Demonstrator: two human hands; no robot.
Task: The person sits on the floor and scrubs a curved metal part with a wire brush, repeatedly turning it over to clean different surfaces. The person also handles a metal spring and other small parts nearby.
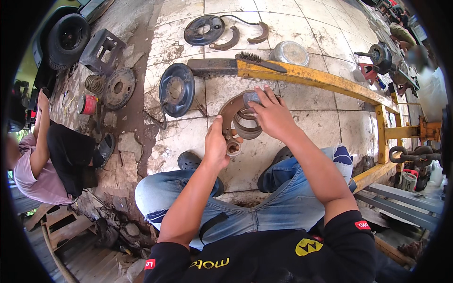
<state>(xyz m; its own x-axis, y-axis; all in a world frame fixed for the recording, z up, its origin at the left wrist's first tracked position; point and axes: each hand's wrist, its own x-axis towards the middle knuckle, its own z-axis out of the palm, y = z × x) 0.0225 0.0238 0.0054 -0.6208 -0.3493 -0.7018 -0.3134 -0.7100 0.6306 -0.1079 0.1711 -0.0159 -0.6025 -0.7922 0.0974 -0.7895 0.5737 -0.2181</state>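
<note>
Your left hand [218,145] pinches the shoe [230,109], on your side of the beam [321,82]; your right hand [274,116], gripping the block [251,97], holds it at the shoe's far end. Should either grip loosen, the block could skid off the curved edge and scrape your fingers, or the shoe could twist against the spring [248,131]. A long stroke might strike the beam's near edge or the brush [262,62] on it. Room runs along the tile floor [314,126] on the beam's near side; the plate [165,90] crowds its left end
</note>
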